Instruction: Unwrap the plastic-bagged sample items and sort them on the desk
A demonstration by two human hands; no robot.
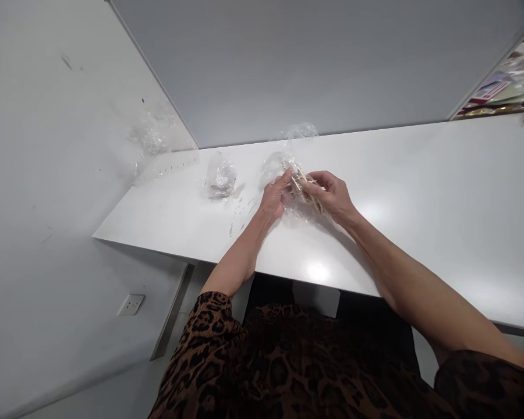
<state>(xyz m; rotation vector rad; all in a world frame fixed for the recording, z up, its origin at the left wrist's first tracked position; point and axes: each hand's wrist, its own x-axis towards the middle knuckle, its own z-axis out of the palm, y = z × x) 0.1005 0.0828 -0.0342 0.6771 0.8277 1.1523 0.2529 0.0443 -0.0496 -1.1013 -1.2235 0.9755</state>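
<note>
left hand and right hand, fingers curled, pinch thin gold-toned pieces in crinkled clear plastic film over the glossy white table (details blurred); handling seems underway, the next move needing steady fingertips.

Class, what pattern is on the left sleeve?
The sleeve is leopard print, brown and black, in the head view.

Light spreads evenly over the counter, with white glare near its front edge and a soft shadow beside the right forearm. The clear plastic glints, fine detail smeared; wide-angle stretch distorts the edges.
</note>
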